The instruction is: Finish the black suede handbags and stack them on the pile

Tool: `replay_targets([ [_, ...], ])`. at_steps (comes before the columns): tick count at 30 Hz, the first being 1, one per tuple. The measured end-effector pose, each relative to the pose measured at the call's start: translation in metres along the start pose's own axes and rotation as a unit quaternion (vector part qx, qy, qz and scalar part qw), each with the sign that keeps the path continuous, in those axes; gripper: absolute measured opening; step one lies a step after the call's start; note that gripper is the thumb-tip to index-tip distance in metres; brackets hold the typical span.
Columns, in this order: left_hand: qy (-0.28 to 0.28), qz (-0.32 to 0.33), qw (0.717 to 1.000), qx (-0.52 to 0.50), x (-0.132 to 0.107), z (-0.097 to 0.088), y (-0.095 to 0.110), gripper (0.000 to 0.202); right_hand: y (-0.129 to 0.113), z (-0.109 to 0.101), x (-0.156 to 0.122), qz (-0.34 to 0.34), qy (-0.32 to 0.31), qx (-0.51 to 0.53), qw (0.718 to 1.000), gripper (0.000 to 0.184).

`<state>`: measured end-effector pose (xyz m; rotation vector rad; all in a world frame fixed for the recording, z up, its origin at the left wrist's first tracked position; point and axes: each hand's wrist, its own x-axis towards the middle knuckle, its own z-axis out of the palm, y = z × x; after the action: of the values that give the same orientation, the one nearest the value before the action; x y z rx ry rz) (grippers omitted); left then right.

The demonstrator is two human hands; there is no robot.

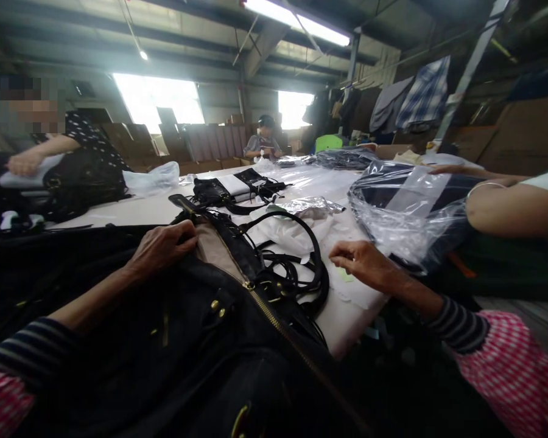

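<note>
A large black handbag (182, 328) with a brass zip lies across the near side, its zip partly undone and a beige lining showing. My left hand (167, 246) is closed on the edge of the bag's opening, thumb and fingers bent over the fabric. Black looped handles (317, 243) rest on the bag's far side. To the right of them, apart from the bag, my right hand (363, 263) hovers by the table edge. Its fingers are curled in toward the thumb; whatever they hold, if anything, is too small to make out.
A white-covered table (358, 310) carries another black bag with a white band (235, 184), crumpled white paper (281, 234) and clear plastic (153, 179). At right, a co-worker's arm (511, 210) reaches over a plastic-wrapped dark bag (406, 207). Other people work at left and far back.
</note>
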<state>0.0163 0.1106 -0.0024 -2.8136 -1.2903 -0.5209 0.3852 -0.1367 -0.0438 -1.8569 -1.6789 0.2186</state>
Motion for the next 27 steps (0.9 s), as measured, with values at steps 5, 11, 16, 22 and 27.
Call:
replay_targets([
  [5,-0.003,-0.026,0.999,-0.034,0.0,0.004,-0.006,0.044,0.018,0.004,-0.033,0.046,0.007,-0.082,0.996,0.017],
  [11,0.016,-0.034,0.998,-0.059,0.003,0.009,-0.013,0.046,0.038,0.001,-0.051,0.05,-0.023,-0.139,0.989,0.017],
  [16,0.027,-0.037,0.997,-0.068,0.001,0.011,-0.015,0.048,0.048,0.006,-0.052,-0.015,-0.061,-0.203,0.977,0.023],
  [22,0.038,-0.016,0.996,-0.075,0.001,0.014,-0.02,0.05,0.037,0.0,-0.041,-0.04,-0.136,-0.29,0.947,0.022],
  [27,0.038,-0.019,0.997,-0.068,0.001,0.011,-0.015,0.049,0.022,0.005,-0.039,-0.067,-0.162,-0.418,0.891,0.018],
])
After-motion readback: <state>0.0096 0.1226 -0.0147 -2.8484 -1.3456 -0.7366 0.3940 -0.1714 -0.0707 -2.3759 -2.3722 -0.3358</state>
